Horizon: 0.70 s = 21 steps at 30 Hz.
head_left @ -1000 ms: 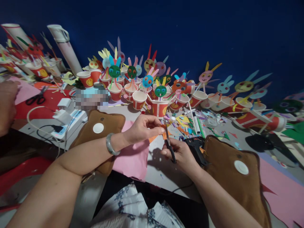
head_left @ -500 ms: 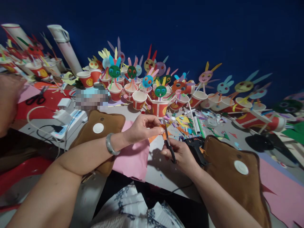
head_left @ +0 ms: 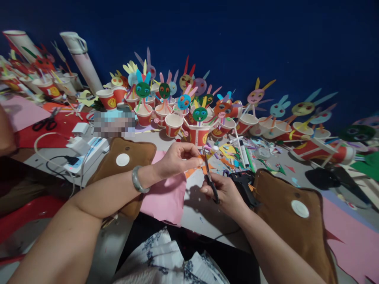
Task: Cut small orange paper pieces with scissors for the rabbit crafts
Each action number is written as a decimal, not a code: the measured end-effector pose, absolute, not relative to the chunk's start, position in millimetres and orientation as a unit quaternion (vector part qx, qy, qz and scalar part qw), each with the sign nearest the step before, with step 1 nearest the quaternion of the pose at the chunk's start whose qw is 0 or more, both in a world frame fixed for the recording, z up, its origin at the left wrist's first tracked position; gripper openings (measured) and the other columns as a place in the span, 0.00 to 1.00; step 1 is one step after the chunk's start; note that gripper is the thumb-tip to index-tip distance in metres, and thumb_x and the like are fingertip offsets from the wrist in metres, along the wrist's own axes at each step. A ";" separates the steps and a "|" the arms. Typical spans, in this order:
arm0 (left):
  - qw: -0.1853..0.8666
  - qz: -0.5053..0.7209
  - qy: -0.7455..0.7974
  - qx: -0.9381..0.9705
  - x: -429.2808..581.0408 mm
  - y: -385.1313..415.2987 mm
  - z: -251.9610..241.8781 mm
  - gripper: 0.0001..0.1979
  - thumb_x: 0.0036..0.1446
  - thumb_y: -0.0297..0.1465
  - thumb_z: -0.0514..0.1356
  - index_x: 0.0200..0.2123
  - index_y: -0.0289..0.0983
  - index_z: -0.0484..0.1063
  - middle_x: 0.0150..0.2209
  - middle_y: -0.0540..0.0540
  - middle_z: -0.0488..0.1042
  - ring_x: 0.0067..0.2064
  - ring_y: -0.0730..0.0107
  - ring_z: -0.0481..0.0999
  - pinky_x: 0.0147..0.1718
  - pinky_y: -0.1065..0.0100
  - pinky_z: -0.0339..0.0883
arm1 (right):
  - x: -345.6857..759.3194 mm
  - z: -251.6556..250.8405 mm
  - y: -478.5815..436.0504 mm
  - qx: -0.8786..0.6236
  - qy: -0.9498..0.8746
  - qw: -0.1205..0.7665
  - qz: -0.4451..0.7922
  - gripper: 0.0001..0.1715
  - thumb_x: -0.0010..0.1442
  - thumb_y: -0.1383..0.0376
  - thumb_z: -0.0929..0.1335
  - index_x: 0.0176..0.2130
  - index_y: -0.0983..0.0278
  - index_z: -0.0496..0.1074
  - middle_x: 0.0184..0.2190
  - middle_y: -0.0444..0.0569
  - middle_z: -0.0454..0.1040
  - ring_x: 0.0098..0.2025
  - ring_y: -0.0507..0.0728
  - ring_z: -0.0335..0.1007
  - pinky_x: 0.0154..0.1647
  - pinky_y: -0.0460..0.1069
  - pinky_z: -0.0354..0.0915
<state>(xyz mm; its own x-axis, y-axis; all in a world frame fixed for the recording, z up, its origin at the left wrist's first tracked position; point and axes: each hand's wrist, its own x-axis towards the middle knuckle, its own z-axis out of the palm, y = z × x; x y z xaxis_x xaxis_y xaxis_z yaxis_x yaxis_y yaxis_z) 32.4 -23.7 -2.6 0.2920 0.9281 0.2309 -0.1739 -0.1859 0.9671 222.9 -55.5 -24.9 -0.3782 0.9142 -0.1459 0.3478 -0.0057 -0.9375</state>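
Observation:
My right hand (head_left: 223,191) grips a pair of dark-handled scissors (head_left: 209,173), with the blades pointing up and away from me. My left hand (head_left: 179,159) is closed in a pinch right beside the blades. Whatever sits between its thumb and finger is too small to make out. Orange paper (head_left: 192,172) shows just behind the fingertips; I cannot tell whether it is held or lies on the table. Beneath my left wrist spreads a pink sheet (head_left: 166,201). A black glue gun (head_left: 244,185) lies close to the right of my right hand.
Red-and-white paper cups (head_left: 197,135) with rabbit-like paper faces line the back. Brown cushion-like pads (head_left: 296,232) lie on both sides. Paper scraps and markers (head_left: 244,153) litter the middle. At left are a power strip (head_left: 91,154), another pair of scissors (head_left: 45,123) and another person's arm (head_left: 6,130).
My hands and the scissors have hardly moved. At the left edge, the other person's arm has drawn back toward the left, uncovering more of a pink sheet.

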 end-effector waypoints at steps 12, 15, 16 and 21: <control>0.544 0.506 0.316 0.591 31.8 -22.4 -3.2 0.06 0.46 0.26 0.62 0.22 0.33 0.66 0.23 0.51 0.68 0.26 0.79 0.67 0.27 0.74 0.63 | 224.5 -26.4 -54.9 -0.484 -0.658 0.265 0.512 0.27 0.46 0.44 0.73 0.20 0.63 0.66 0.14 0.42 0.67 0.19 0.51 0.59 0.22 0.46 0.55; 0.544 0.507 0.315 0.589 31.4 -22.4 -2.8 0.06 0.46 0.26 0.61 0.22 0.33 0.66 0.23 0.51 0.68 0.26 0.78 0.67 0.27 0.73 0.63 | 224.9 -26.7 -55.0 -0.484 -0.662 0.263 0.508 0.28 0.46 0.44 0.73 0.20 0.63 0.66 0.14 0.42 0.66 0.19 0.50 0.58 0.21 0.46 0.55; 0.544 0.507 0.316 0.590 31.2 -22.3 -2.7 0.05 0.46 0.26 0.61 0.22 0.33 0.66 0.23 0.51 0.68 0.26 0.78 0.68 0.27 0.73 0.63 | 225.0 -27.0 -55.1 -0.483 -0.663 0.264 0.508 0.28 0.46 0.44 0.73 0.19 0.63 0.65 0.14 0.42 0.66 0.20 0.50 0.58 0.22 0.46 0.54; 0.541 0.509 0.317 0.589 31.2 -22.0 -2.8 0.05 0.45 0.26 0.61 0.22 0.33 0.67 0.23 0.51 0.68 0.26 0.78 0.67 0.27 0.73 0.63 | 225.0 -28.0 -54.4 -0.484 -0.653 0.269 0.517 0.27 0.45 0.46 0.74 0.20 0.64 0.66 0.14 0.42 0.67 0.19 0.50 0.58 0.22 0.46 0.54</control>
<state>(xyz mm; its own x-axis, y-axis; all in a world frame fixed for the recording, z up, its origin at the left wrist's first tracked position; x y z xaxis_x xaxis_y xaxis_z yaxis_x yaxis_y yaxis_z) 31.2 -22.0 -2.8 0.2807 0.9246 0.2576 -0.1777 -0.2137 0.9606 225.0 -54.4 -28.0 -0.3872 0.9098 -0.1492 0.3525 -0.0034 -0.9358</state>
